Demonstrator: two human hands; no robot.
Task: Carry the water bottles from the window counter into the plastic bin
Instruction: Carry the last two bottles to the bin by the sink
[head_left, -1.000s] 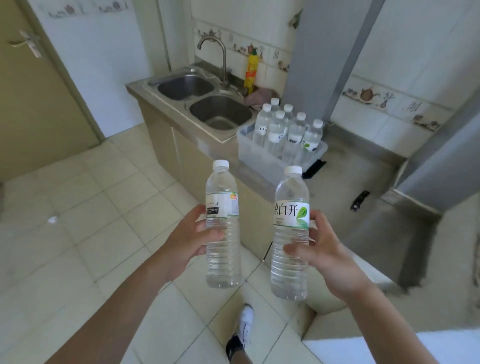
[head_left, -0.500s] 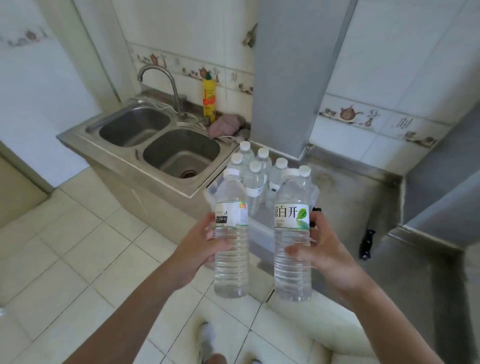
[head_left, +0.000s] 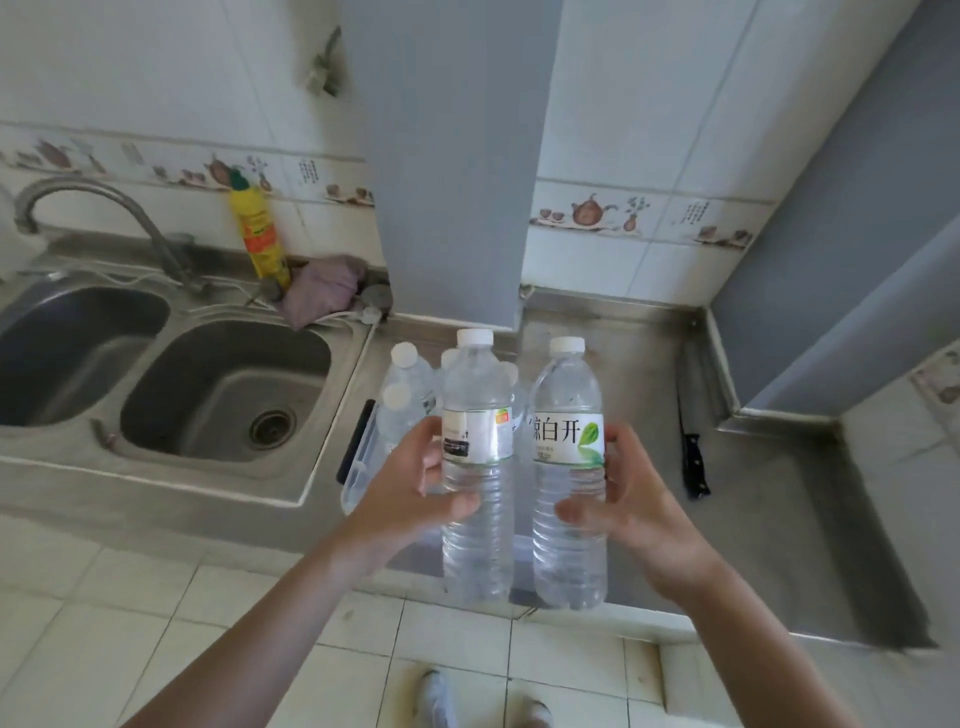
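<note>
Standing at the counter's edge with two water bottles held upright in front of the chest. Far left: double sink (head_left: 223, 395), with curved faucet (head_left: 93, 213), yellow detergent bottle (head_left: 260, 234) and a crumpled purple cloth (head_left: 324, 288) behind, all well apart from the work.

Just right of the sink: plastic bin (head_left: 358, 467), clear-walled with a black handle clip, mostly hidden behind the hands. Several capped bottles in the bin (head_left: 405, 395) already standing upright, packed close together.

Next, left hand (head_left: 410, 488), fingers wrapped and clamped around the middle of the left bottle (head_left: 478, 452), thumb across the front just below the label. Beside it, nearly touching, the right bottle (head_left: 569, 457) with the green-leaf label, gripped by the right hand (head_left: 628, 499), thumb in front, fingertips curled round the far side.

Further right: bare steel counter (head_left: 597, 332) and a black-handled knife (head_left: 693, 457) lying flat, near but apart from the right hand.

Likely trouble from here: lowering both bottles at once into a crowded bin and knocking the standing ones over, since free slots cannot be seen from this angle. Also possible: squeezing thin ribbed plastic too loosely and letting a full, heavy bottle slip, or catching a base on the bin rim. Swinging the right hand wide risks brushing the knife.
</note>
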